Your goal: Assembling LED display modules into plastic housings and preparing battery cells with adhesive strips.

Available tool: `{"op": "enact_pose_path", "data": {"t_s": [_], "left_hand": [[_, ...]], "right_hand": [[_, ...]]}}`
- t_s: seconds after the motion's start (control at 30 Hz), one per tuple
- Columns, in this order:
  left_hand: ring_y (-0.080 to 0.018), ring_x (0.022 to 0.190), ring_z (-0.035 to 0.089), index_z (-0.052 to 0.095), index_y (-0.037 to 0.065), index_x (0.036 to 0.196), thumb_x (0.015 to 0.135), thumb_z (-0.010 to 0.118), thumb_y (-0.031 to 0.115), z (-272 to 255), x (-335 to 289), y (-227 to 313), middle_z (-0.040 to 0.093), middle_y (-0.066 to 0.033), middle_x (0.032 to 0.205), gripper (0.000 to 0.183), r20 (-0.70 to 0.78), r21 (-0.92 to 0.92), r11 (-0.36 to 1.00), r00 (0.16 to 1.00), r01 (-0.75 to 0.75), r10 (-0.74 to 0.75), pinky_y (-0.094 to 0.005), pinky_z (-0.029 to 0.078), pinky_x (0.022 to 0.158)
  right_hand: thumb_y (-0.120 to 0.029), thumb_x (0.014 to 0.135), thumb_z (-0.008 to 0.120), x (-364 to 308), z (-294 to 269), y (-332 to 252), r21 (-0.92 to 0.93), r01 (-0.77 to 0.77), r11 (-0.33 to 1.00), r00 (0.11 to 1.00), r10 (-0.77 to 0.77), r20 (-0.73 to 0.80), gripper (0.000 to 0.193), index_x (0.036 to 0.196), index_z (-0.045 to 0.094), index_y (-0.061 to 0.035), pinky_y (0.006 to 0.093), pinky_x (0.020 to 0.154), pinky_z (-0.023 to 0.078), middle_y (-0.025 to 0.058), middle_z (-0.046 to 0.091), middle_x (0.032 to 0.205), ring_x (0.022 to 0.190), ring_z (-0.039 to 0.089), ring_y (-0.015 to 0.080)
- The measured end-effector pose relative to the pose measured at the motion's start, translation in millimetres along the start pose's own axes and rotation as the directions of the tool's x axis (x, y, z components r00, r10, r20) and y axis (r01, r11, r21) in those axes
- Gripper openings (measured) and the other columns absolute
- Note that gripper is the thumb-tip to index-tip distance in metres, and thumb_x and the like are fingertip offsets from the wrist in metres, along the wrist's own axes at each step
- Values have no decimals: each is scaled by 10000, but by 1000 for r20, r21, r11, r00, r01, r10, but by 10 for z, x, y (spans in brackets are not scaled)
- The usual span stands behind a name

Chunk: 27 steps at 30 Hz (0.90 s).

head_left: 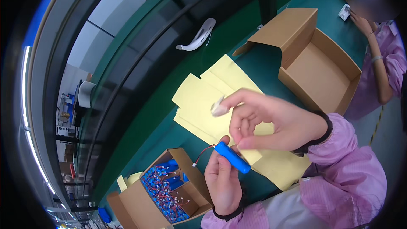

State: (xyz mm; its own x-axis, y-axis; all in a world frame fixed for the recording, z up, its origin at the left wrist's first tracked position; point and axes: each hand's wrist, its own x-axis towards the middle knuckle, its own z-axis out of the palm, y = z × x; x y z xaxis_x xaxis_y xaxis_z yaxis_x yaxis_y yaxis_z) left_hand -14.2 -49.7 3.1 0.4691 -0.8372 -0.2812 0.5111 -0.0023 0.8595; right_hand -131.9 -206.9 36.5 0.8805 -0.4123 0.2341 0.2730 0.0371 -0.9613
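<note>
Left hand [223, 181]: gripping a blue cylindrical battery cell [232, 157], fingers wrapped around its lower end, thumb pressing beside it.
Battery cell: tilting up out of the left hand, hovering above the green desk [178, 76] near its front edge; a thin red lead [202, 152] is trailing from its upper end to a small white plug.
Right hand [269, 118]: hovering just above the cell, thumb and forefinger pinching a small pale scrap [218, 107], other fingers curling loosely.
Yellow card sheets [212, 97]: lying flat mid-desk, under both hands.
Small open carton [167, 188]: sitting at the front left edge, packed with more blue cells and red wires.
Large empty carton [316, 65]: standing open towards the right back.
Another person [381, 46]: working at the far right edge in a pink sleeve.
White curved part [199, 35]: resting on the dark strip behind the desk.
</note>
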Motion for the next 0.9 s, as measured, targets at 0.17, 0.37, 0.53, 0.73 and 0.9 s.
{"op": "enact_pose_path", "data": {"t_s": [0.17, 0.37, 0.53, 0.73, 0.9], "left_hand": [[-188, 990, 641, 398, -30, 1342, 1022, 408, 266, -15, 35, 11, 583, -118, 1192, 437, 141, -106, 992, 989, 64, -48, -331, 595, 717], [-197, 1001, 639, 413, -32, 1332, 1026, 400, 243, -75, 63, -35, 581, -126, 1195, 411, 75, -10, 998, 995, 59, -58, -380, 597, 785], [-200, 973, 657, 394, -23, 1334, 1018, 418, 313, -59, 43, -47, 600, -133, 1159, 462, 39, 58, 996, 996, 73, -75, -327, 600, 732], [-200, 968, 656, 390, -22, 1341, 1014, 430, 321, -57, 64, -40, 596, -132, 1159, 476, 51, 81, 995, 997, 62, -66, -340, 598, 730], [-189, 1023, 626, 403, -46, 1346, 1003, 472, 244, 73, 36, -85, 563, -123, 1217, 454, -45, 196, 980, 999, -15, 25, -323, 581, 738]], "right_hand": [[0, 888, 595, 34, 49, 102, -95, -79, 992, 996, 81, 21, 481, 1326, 397, -31, 232, 727, 472, 37, 593, 908, 846, 585, 95], [4, 882, 592, 35, 93, 189, -148, -125, 981, 992, 125, -10, 420, 1275, 455, -44, 237, 696, 480, 44, 601, 915, 828, 597, 105], [16, 869, 598, 44, 119, 237, -142, -125, 982, 992, 124, -11, 370, 1220, 502, -51, 233, 654, 486, 43, 609, 920, 822, 608, 100], [21, 855, 623, 83, 101, 243, -114, -189, 975, 981, 192, 12, 336, 1171, 534, -48, 207, 631, 481, 42, 604, 936, 808, 604, 90], [23, 827, 659, 35, 54, 172, -78, -165, 983, 985, 159, -70, 334, 1102, 482, -42, 249, 575, 515, 71, 585, 925, 723, 645, 131]]}}
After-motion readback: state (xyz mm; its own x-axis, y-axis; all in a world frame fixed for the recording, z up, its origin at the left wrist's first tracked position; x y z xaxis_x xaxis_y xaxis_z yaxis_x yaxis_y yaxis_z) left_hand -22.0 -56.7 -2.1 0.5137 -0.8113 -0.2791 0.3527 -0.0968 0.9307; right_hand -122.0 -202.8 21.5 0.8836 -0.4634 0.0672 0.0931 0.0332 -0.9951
